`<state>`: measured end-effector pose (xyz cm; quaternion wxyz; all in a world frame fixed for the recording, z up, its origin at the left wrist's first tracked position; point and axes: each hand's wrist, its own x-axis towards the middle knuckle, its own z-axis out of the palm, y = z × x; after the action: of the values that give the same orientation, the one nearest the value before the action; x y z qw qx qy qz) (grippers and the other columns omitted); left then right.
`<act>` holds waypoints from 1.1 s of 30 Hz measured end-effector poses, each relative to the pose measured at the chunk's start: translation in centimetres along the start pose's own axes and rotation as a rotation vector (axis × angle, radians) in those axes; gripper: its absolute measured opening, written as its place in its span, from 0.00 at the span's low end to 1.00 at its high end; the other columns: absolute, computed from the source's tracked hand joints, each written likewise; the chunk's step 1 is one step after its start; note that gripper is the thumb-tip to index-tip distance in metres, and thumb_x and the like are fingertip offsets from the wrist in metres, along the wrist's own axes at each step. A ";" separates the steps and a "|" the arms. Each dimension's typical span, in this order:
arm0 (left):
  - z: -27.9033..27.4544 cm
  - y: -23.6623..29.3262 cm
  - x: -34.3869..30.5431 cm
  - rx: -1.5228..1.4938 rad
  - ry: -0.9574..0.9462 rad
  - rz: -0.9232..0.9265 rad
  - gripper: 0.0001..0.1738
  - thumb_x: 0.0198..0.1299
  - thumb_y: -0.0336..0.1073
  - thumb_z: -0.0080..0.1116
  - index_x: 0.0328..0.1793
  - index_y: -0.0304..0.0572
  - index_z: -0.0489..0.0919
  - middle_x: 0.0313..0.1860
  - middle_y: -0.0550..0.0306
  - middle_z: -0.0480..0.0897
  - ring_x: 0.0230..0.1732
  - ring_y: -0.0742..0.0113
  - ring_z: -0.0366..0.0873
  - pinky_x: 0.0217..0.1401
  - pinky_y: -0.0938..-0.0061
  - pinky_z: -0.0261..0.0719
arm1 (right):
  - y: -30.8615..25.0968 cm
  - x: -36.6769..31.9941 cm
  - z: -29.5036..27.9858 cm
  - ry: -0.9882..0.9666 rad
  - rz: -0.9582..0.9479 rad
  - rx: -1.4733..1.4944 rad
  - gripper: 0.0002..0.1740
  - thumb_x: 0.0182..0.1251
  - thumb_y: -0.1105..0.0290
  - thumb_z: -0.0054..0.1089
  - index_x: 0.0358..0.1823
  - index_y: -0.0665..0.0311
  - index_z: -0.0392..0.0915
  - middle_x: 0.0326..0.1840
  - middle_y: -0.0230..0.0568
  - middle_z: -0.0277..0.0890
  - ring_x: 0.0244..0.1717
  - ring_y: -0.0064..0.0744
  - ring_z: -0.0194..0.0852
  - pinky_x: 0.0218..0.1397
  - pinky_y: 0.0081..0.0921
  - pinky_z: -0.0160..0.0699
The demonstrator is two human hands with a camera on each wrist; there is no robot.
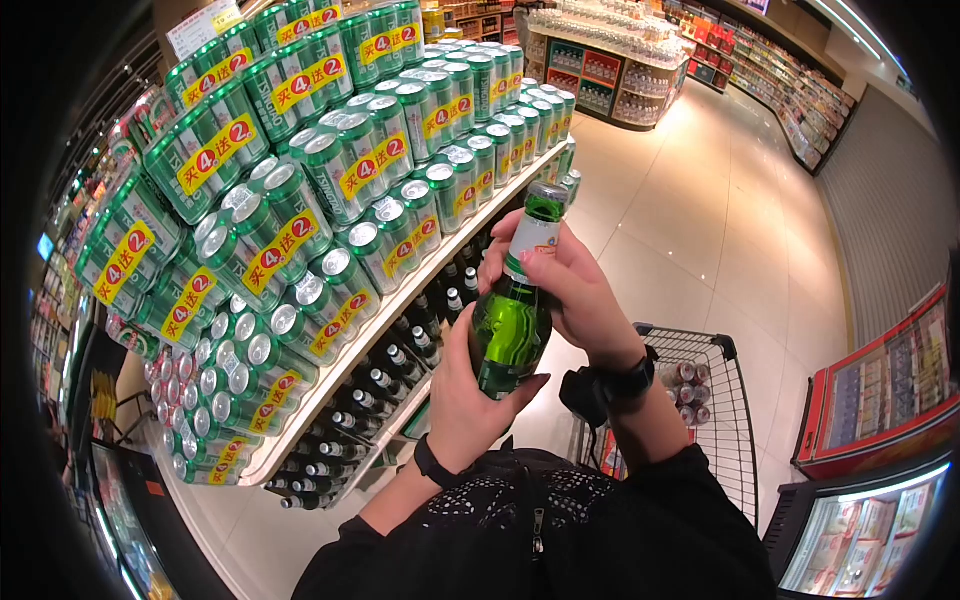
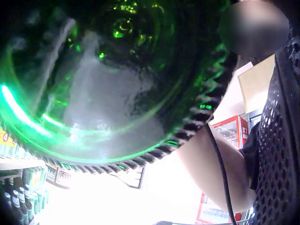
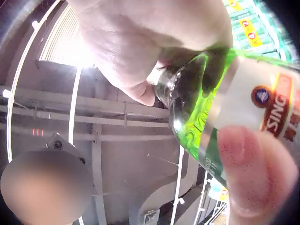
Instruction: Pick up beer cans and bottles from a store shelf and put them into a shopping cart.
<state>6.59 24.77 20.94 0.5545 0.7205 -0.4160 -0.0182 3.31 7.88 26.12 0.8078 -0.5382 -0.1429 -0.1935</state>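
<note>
Both hands hold one green glass beer bottle (image 1: pixel 513 325) in front of the chest, its capped neck tilted up and away. My left hand (image 1: pixel 465 405) grips the lower body near the base. Around the neck, the fingers and thumb of my right hand (image 1: pixel 585 295) are curled, over a silvery neck label. The round base of the bottle (image 2: pixel 108 93), with its ridged rim, fills much of the left wrist view. In the right wrist view, the right hand (image 3: pixel 159 42) is at the neck, and a thumb presses beside the white body label (image 3: pixel 251 89) with red lettering.
On the left rises a large stack of green beer can packs (image 1: pixel 380 170) with yellow stickers. Dark bottles (image 1: pixel 375 385) lie on the shelf below it. A wire shopping cart (image 1: pixel 735 400) with a pack of cans stands at the right, near a red-framed cabinet (image 1: pixel 885 380).
</note>
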 end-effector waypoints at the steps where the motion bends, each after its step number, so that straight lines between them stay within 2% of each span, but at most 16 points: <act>1: 0.0 -0.1 0.0 0.026 0.008 0.006 0.55 0.48 0.45 0.80 0.75 0.32 0.58 0.61 0.40 0.79 0.60 0.52 0.81 0.62 0.64 0.77 | 0.1 -0.1 0.2 0.026 -0.023 -0.064 0.20 0.75 0.67 0.53 0.62 0.66 0.63 0.44 0.44 0.76 0.49 0.36 0.78 0.56 0.34 0.77; 4: 0.2 -0.6 0.0 0.095 0.033 0.060 0.55 0.48 0.43 0.80 0.76 0.33 0.58 0.60 0.40 0.79 0.60 0.49 0.81 0.61 0.64 0.79 | 0.3 -0.4 1.1 0.113 -0.081 -0.224 0.21 0.70 0.74 0.55 0.62 0.64 0.61 0.42 0.43 0.77 0.46 0.35 0.81 0.53 0.35 0.80; 7: 0.6 -1.1 0.0 0.109 0.066 0.130 0.56 0.45 0.47 0.81 0.75 0.33 0.59 0.56 0.36 0.77 0.53 0.40 0.80 0.53 0.57 0.79 | 0.4 -0.5 1.1 0.105 -0.111 -0.282 0.23 0.69 0.74 0.57 0.62 0.64 0.60 0.43 0.44 0.78 0.48 0.36 0.81 0.55 0.35 0.81; 10: 0.6 -1.2 0.0 0.067 0.048 0.109 0.56 0.46 0.47 0.81 0.75 0.33 0.58 0.58 0.35 0.77 0.55 0.39 0.79 0.54 0.56 0.79 | 0.3 -0.7 1.1 0.097 -0.075 -0.338 0.26 0.67 0.73 0.59 0.62 0.64 0.59 0.44 0.43 0.78 0.50 0.37 0.82 0.57 0.36 0.81; 13: 0.3 -1.3 -0.1 -0.014 -0.008 0.038 0.56 0.46 0.45 0.81 0.75 0.33 0.58 0.60 0.38 0.76 0.58 0.45 0.79 0.58 0.59 0.78 | -0.3 -0.5 1.0 0.004 -0.110 -0.347 0.32 0.65 0.73 0.62 0.67 0.65 0.57 0.48 0.46 0.77 0.52 0.39 0.82 0.60 0.37 0.79; 16: 0.1 -3.2 0.4 -0.389 -0.146 -0.082 0.54 0.49 0.47 0.79 0.76 0.33 0.58 0.60 0.44 0.77 0.60 0.55 0.78 0.62 0.63 0.76 | -1.0 -0.3 0.5 -0.011 0.002 -0.209 0.38 0.66 0.70 0.62 0.73 0.66 0.54 0.53 0.49 0.76 0.55 0.41 0.81 0.62 0.39 0.78; 17: -0.2 -3.4 0.7 -0.548 -0.207 -0.126 0.54 0.50 0.49 0.78 0.76 0.34 0.58 0.60 0.46 0.77 0.61 0.58 0.77 0.64 0.65 0.75 | -1.3 0.0 0.1 -0.006 0.100 -0.103 0.39 0.68 0.67 0.59 0.76 0.66 0.52 0.56 0.52 0.76 0.57 0.43 0.80 0.64 0.40 0.77; 19: -0.7 -3.4 1.2 -0.862 -0.333 -0.214 0.53 0.53 0.52 0.76 0.75 0.34 0.59 0.60 0.50 0.77 0.62 0.64 0.76 0.66 0.68 0.73 | -1.4 0.4 -0.5 -0.058 0.139 0.144 0.30 0.77 0.69 0.51 0.75 0.65 0.55 0.55 0.46 0.76 0.58 0.36 0.79 0.63 0.34 0.77; 20: -0.8 -3.4 1.2 -0.961 -0.382 -0.273 0.52 0.52 0.59 0.74 0.74 0.35 0.62 0.58 0.47 0.78 0.58 0.60 0.79 0.62 0.65 0.78 | -1.3 0.5 -0.6 -0.064 0.135 0.167 0.29 0.78 0.67 0.51 0.75 0.65 0.56 0.55 0.46 0.76 0.58 0.35 0.79 0.62 0.33 0.77; 23: -0.6 -5.0 1.4 -1.333 -0.673 -0.328 0.52 0.50 0.62 0.73 0.72 0.34 0.65 0.56 0.43 0.80 0.53 0.54 0.83 0.56 0.61 0.82 | -0.6 0.7 -0.4 -0.080 0.116 0.186 0.30 0.80 0.61 0.49 0.76 0.66 0.56 0.54 0.47 0.77 0.57 0.36 0.79 0.62 0.33 0.77; 24: -0.1 -5.5 1.5 -1.390 -0.712 -0.297 0.53 0.49 0.67 0.70 0.70 0.33 0.67 0.54 0.40 0.80 0.49 0.49 0.84 0.49 0.58 0.85 | -0.5 0.8 -0.1 -0.080 0.105 0.158 0.31 0.80 0.59 0.49 0.76 0.66 0.55 0.54 0.48 0.78 0.57 0.37 0.79 0.63 0.35 0.78; 25: 0.3 -5.6 1.1 -1.480 -0.702 -0.300 0.53 0.51 0.69 0.67 0.70 0.33 0.66 0.53 0.38 0.79 0.47 0.50 0.84 0.46 0.60 0.85 | -0.4 0.8 0.1 -0.081 0.095 0.129 0.32 0.80 0.57 0.48 0.77 0.67 0.55 0.54 0.48 0.78 0.56 0.39 0.80 0.63 0.37 0.78; 27: 0.8 -5.4 0.8 -1.657 -0.739 -0.276 0.57 0.50 0.72 0.66 0.72 0.33 0.64 0.52 0.38 0.79 0.43 0.51 0.83 0.42 0.62 0.84 | -1.0 1.0 0.8 -0.043 0.093 -0.035 0.30 0.78 0.57 0.53 0.73 0.67 0.62 0.52 0.38 0.79 0.54 0.28 0.78 0.60 0.29 0.76; 29: 1.1 -5.0 1.1 -1.682 -0.714 -0.224 0.62 0.49 0.77 0.62 0.75 0.32 0.60 0.46 0.40 0.78 0.37 0.51 0.82 0.37 0.64 0.83 | -1.6 1.6 1.4 -0.020 0.080 -0.150 0.27 0.76 0.60 0.59 0.68 0.68 0.68 0.51 0.29 0.76 0.52 0.17 0.74 0.57 0.21 0.74; 30: 1.3 -4.8 1.2 -1.738 -0.714 -0.208 0.63 0.49 0.79 0.60 0.75 0.32 0.59 0.45 0.41 0.78 0.35 0.51 0.82 0.35 0.65 0.83 | -1.6 1.8 1.6 0.029 0.073 -0.195 0.24 0.73 0.60 0.63 0.61 0.68 0.73 0.47 0.29 0.78 0.48 0.15 0.74 0.51 0.19 0.74; 33: 1.8 -4.4 0.9 -1.838 -0.660 -0.190 0.65 0.50 0.82 0.53 0.76 0.30 0.58 0.43 0.42 0.77 0.27 0.51 0.81 0.30 0.67 0.82 | -1.3 2.9 1.2 0.023 0.092 -0.401 0.24 0.75 0.59 0.59 0.63 0.69 0.72 0.48 0.33 0.79 0.49 0.17 0.77 0.56 0.21 0.75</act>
<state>8.85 22.95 17.08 0.7515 -0.0023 -0.3142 -0.5801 5.30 8.06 28.88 0.6942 -0.6917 -0.0674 -0.1871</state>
